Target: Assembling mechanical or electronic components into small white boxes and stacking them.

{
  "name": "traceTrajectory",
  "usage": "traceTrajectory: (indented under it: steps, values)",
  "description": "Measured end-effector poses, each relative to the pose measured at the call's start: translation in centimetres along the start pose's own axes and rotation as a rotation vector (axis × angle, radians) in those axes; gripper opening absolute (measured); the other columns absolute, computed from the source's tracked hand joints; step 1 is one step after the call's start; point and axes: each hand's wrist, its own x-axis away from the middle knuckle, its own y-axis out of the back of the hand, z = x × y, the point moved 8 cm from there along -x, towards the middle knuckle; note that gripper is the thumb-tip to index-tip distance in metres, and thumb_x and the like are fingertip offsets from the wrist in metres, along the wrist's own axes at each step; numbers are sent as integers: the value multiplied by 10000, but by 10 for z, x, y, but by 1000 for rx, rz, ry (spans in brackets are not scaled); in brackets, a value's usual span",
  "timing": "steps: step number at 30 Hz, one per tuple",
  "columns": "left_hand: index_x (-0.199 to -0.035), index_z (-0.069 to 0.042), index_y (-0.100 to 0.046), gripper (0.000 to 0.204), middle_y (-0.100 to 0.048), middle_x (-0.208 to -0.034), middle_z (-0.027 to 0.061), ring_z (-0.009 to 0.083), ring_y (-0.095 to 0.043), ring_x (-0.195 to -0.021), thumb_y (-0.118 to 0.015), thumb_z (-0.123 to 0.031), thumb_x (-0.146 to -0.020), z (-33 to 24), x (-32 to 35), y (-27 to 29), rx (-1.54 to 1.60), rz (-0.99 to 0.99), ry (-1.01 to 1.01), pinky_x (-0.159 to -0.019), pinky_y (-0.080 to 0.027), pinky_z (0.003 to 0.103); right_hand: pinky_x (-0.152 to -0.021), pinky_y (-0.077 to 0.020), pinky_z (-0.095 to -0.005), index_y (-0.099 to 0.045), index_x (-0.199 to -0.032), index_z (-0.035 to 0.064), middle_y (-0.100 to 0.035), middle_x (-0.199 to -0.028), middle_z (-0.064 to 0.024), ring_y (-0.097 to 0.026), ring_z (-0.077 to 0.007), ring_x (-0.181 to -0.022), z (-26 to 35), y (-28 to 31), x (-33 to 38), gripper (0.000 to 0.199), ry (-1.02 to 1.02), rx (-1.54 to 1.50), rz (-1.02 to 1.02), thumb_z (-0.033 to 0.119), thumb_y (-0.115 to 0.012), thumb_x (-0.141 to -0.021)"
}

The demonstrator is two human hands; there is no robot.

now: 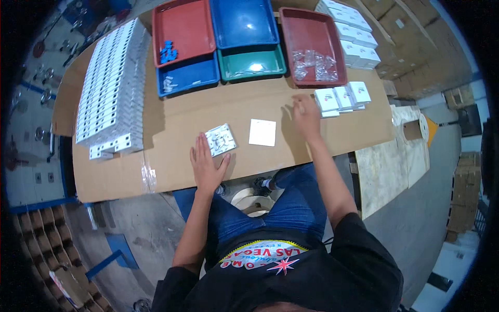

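Observation:
My left hand point(206, 165) lies flat on the cardboard with fingers stretched and thumb apart. Its fingers rest along the left edge of a square white piece point(220, 140) with a grey, uneven pattern on its face. To the right of that lies a plain white square point(262, 132), flat and untouched. My right hand point(307, 115) is over the cardboard between this square and some small white boxes point(327, 100), just below the right red tray point(315, 39). Its fingers are curled together; whatever they may hold is too small to make out.
A tall block of stacked white pieces point(112, 83) stands at the left. Along the back are a red tray point(183, 26) with blue parts point(168, 52), blue trays point(244, 23) and a green tray point(252, 62). Clear bags point(314, 65) lie in the right red tray; more white boxes point(356, 39) stand beyond.

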Motion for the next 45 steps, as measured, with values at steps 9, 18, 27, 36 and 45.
traceTrajectory:
  steps: [9, 18, 27, 36, 45]
  values:
    - [-1578, 38, -286, 945, -386, -1602, 233, 407, -365, -1484, -768, -358, -868, -8, -2, 8, 99, -83, 4, -1210, -275, 551, -864, -553, -485, -742, -1108, 105, -745, -1040, -200, -711, -397, -1010, -129, 72, -158, 261, -268, 581, 21, 219, -672, -884]
    - [-1533, 25, -375, 822, -466, -1541, 227, 406, -434, -1436, -778, -208, -855, -3, 5, 13, 173, -197, 40, -1181, -350, 490, -912, -554, -526, -758, -1085, 81, -735, -1101, -231, -697, -427, -1072, -211, 88, -212, 255, -446, 592, 69, 183, -666, -871]
    - [-1500, -9, -433, 737, -528, -1485, 200, 388, -497, -1373, -753, -153, -852, 5, 5, 9, 203, -148, 150, -1154, -387, 466, -943, -552, -540, -674, -1216, 68, -664, -1230, -245, -667, -465, -1114, -199, 58, -202, 328, -489, 609, 79, 179, -647, -908]
    - [-1452, -11, -496, 650, -562, -1439, 199, 387, -512, -1349, -729, -142, -860, 2, 5, 9, 148, -142, 147, -1142, -398, 466, -963, -533, -533, -662, -1229, 139, -549, -1307, -177, -626, -422, -1170, -145, -6, -203, 370, 45, 457, 231, 119, -679, -860]
    - [-1320, 28, -568, 436, -607, -1269, 176, 308, -567, -1244, -674, 15, -897, -7, 4, 25, 592, -386, 130, -1087, -436, 405, -743, -516, -368, -669, -1015, 15, -636, -835, -98, -638, -212, -786, -110, 54, -164, 317, -143, -166, -70, 196, -837, -817]
